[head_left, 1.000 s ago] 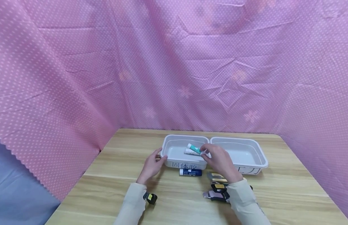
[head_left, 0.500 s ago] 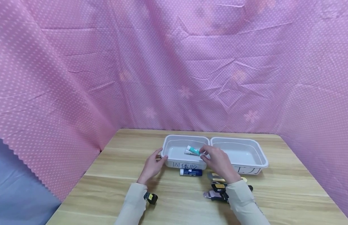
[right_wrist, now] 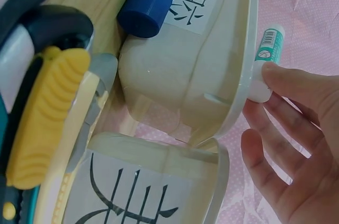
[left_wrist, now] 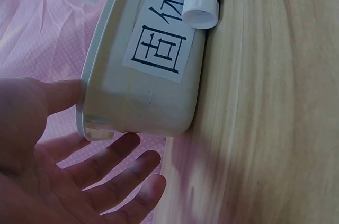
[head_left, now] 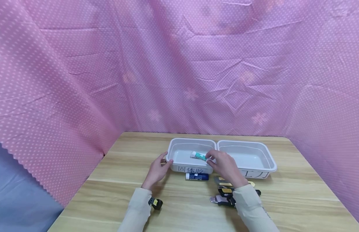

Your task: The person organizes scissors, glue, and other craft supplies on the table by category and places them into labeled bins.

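My right hand [head_left: 224, 164] pinches a green-and-white glue stick [head_left: 200, 156] by its white end, between thumb and fingers. The stick is low over the left white bin [head_left: 174, 167], tilted. A second, whitish stick in the bin is mostly hidden under it. My left hand [head_left: 156, 170] is at the bin's left front corner. In the left wrist view its thumb touches the rim [left_wrist: 87, 75], and its other fingers spread loosely along the side. A blue glue stick [head_left: 197, 177] with a white cap lies on the table against the bin's front.
A second white bin [head_left: 256, 174] with a paper label stands right beside the first. In front of it lie several utility knives [head_left: 221, 200], partly under my right forearm; one has a yellow handle [right_wrist: 50, 123]. A pink dotted curtain [head_left: 191, 80] hangs behind the wooden table [head_left: 104, 199].
The green glue stick has come down in my right hand, over the whitish stick in the left bin. My left hand has stayed at the bin's corner.
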`<state>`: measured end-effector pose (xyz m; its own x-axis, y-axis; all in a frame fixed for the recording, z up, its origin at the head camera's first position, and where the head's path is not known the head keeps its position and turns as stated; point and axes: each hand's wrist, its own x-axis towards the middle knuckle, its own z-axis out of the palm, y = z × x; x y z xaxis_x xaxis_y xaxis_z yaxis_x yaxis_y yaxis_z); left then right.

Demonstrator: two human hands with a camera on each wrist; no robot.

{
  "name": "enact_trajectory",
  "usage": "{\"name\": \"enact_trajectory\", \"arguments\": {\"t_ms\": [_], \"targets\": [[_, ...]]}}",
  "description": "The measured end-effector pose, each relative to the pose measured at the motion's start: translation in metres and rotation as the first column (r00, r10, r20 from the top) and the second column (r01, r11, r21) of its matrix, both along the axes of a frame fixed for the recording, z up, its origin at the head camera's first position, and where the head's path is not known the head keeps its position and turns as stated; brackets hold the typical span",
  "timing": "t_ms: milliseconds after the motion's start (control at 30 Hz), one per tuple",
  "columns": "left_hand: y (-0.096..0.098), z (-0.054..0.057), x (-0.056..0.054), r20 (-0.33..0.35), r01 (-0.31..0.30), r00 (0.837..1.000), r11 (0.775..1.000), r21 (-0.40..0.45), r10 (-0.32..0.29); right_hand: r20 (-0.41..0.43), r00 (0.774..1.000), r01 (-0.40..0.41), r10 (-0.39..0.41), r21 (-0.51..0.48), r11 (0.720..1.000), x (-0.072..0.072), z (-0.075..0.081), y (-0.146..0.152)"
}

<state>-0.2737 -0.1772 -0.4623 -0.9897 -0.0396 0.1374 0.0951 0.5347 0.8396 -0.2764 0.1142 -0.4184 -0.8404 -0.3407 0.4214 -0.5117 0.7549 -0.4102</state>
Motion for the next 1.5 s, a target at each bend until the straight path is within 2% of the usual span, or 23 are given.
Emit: {"name": "enact_trajectory", "arguments": {"t_ms": [300, 733, 1033, 1367, 1500], "targets": [[0.002, -0.001, 0.001, 0.025, -0.001, 1.0, 1.0, 0.011, 0.001, -0.003, 1.0, -0.012, 0.012, 0.02, 1.0, -0.002, -0.005, 0.003], [0.002, -0.002, 0.001, 0.008, -0.003, 1.0, 1.0, 0.015, 0.003, -0.017, 0.999, -0.047, 0.048, 0.021, 0.999, -0.002, -0.008, 0.003], [0.002, -0.002, 0.004, 0.007, -0.001, 1.0, 1.0, 0.022, 0.001, 0.001, 0.999, -0.039, 0.039, 0.029, 0.999, -0.001, -0.009, 0.003], [0.002, -0.002, 0.006, 0.014, -0.007, 1.0, 1.0, 0.021, 0.007, 0.019, 0.999, -0.042, 0.042, 0.038, 0.998, 0.002, -0.004, 0.002], [0.002, -0.001, 0.006, 0.016, -0.008, 1.0, 1.0, 0.021, 0.008, -0.012, 0.997, -0.071, 0.072, 0.042, 0.997, 0.006, 0.002, 0.001]]}}
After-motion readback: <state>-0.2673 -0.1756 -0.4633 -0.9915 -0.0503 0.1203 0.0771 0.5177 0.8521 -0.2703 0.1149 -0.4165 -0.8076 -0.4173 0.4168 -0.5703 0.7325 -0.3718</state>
